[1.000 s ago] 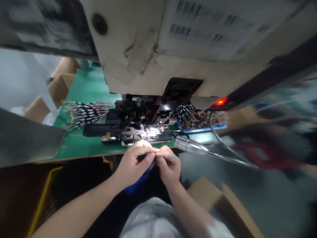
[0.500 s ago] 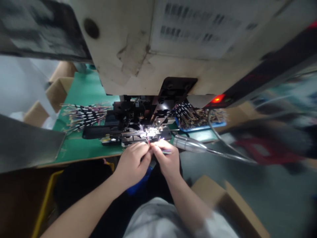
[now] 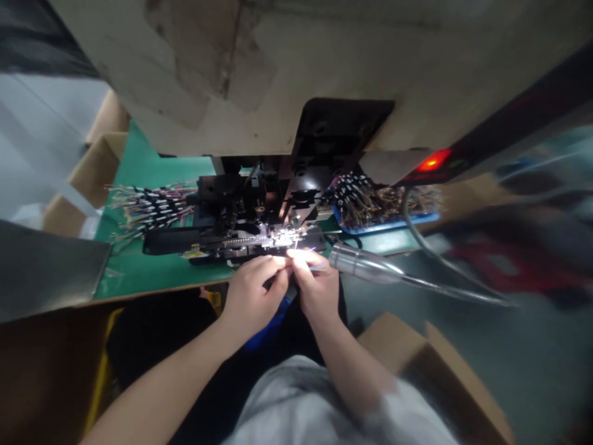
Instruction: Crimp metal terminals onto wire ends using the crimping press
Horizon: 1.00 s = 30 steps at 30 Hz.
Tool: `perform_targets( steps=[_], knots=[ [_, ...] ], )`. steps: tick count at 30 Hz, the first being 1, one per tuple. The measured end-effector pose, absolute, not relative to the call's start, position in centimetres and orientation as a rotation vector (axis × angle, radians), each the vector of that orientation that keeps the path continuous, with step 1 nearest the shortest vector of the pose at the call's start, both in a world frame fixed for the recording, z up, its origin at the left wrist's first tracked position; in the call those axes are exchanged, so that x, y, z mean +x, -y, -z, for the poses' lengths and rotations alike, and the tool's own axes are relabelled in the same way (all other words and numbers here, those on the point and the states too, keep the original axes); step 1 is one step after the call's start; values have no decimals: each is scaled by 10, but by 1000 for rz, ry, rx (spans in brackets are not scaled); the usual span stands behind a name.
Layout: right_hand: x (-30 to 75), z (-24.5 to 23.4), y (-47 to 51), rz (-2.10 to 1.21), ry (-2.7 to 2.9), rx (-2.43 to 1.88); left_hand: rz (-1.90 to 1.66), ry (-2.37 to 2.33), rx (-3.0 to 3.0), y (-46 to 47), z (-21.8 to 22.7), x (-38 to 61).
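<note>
My left hand (image 3: 254,289) is closed in a pinch in front of the machine, its fingertips against those of my right hand (image 3: 319,290). Thin coloured wires (image 3: 318,267) stick out of my right hand, pinched between thumb and fingers. Where the fingertips meet, the wires are partly hidden, and my left fingers appear to grip them too. Just beyond is the brightly lit working head (image 3: 290,235) of a crimping-type machine, with a metal feed track (image 3: 245,241) running to its left.
The large machine housing (image 3: 185,111) overhangs the hands. Bundled wires (image 3: 152,207) lie on the green table (image 3: 134,272). More bundles fill a blue tray (image 3: 393,224) at right. A flexible lamp (image 3: 365,264) reaches in close to my right hand. An open cardboard box (image 3: 393,340) stands below.
The view has shifted, so the housing fills more of the top. My fingertips have drawn slightly back from the lit working head, and less wire shows between them.
</note>
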State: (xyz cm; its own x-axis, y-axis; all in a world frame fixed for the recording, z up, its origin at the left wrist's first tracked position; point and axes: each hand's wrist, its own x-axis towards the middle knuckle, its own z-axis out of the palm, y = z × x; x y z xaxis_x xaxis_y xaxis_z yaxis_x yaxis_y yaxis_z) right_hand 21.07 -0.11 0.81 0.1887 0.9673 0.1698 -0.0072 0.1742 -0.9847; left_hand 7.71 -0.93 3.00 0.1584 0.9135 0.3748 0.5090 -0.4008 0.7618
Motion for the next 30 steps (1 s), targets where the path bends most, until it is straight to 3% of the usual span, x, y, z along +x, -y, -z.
perform_targets(
  steps=[11, 30],
  knots=[
    [206, -4, -2, -875, 981, -1172, -1252, -1429, 1976, 6, -19, 88],
    [223, -11, -14, -924, 1408, -1102, -1283, -1514, 2057, 5, -13, 90]
  ],
)
